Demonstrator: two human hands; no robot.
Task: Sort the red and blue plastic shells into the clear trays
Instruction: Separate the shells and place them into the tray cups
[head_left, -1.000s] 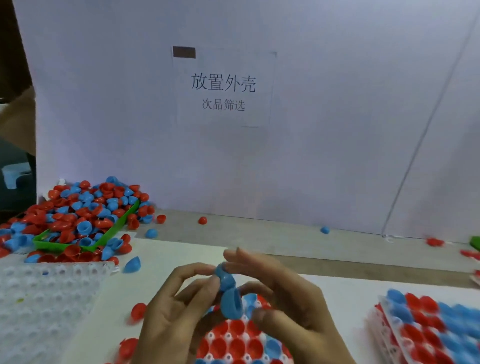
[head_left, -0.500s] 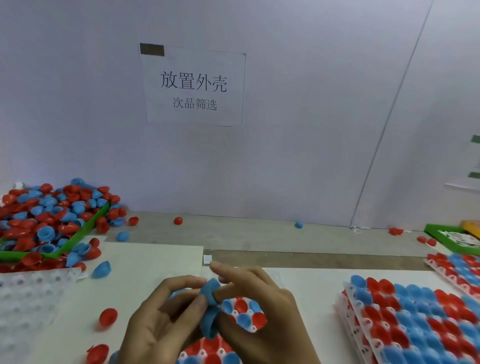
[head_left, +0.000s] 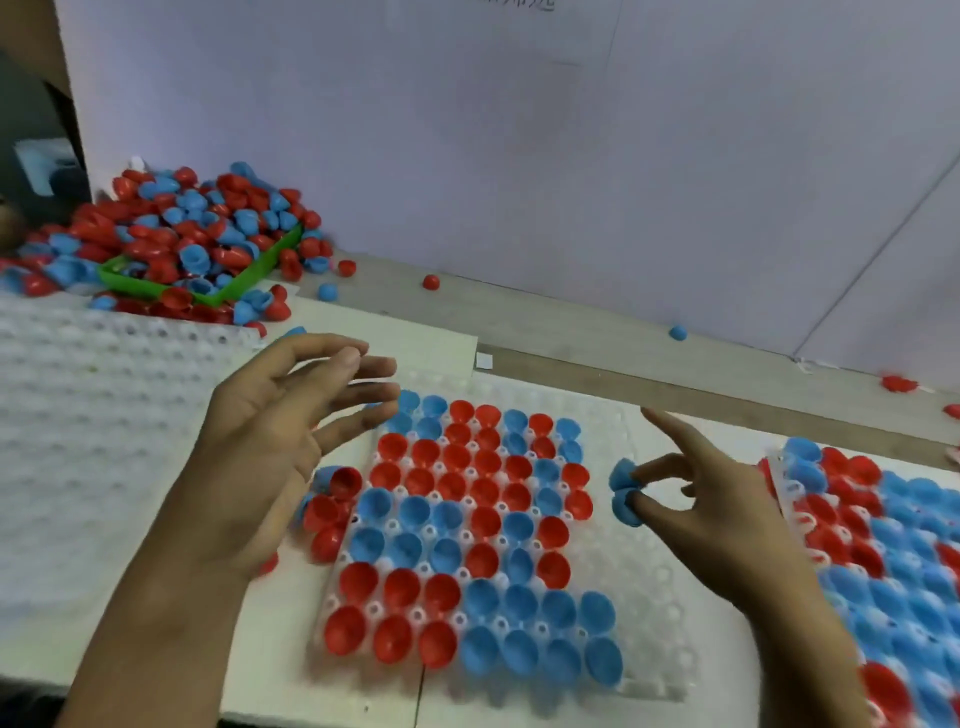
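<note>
two blue shells (head_left: 625, 491) pinched, right hand (head_left: 719, 512)

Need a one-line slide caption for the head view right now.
Right hand pinches blue shells beside a part-filled clear tray; left hand hovers open.

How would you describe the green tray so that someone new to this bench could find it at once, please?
Look to the far left corner of the table, against the pale wall, where a heap of loose red and blue shells is piled. The green tray sits under that heap, only its rim showing. It is the only green thing there; the other trays are clear.
</note>
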